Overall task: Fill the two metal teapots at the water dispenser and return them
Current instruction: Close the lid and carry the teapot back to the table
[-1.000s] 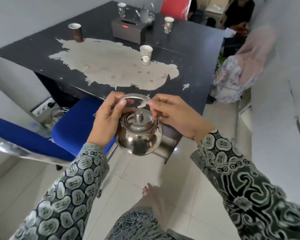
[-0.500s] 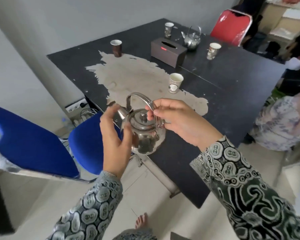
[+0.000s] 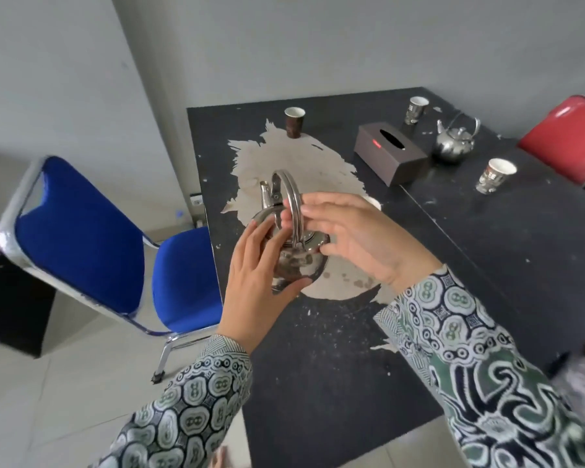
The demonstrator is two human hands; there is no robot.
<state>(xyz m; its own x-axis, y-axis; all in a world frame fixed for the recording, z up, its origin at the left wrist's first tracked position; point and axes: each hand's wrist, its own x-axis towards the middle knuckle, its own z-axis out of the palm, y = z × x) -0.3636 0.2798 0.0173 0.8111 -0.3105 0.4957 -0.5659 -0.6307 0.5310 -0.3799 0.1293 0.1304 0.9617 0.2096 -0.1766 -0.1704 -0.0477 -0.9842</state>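
Note:
A shiny metal teapot (image 3: 296,261) with an upright hoop handle is over the worn pale patch of the black table (image 3: 318,366); whether it touches the top I cannot tell. My left hand (image 3: 259,278) cups its body, thumb under the belly and fingers up by the lid. My right hand (image 3: 352,236) holds the handle with its fingertips and presses its thumb on the pot's side. A second metal teapot (image 3: 453,143) stands far back on the table, to the right of a tissue box.
A dark tissue box (image 3: 390,153) and paper cups (image 3: 294,121) (image 3: 417,109) (image 3: 495,175) stand on the table's far half. A blue chair (image 3: 81,231) stands left of the table, and a red chair (image 3: 568,136) is at the far right.
The teapot has moved from beside the table's edge to over the tabletop. My left hand has closed in on its body, and the view has swung left.

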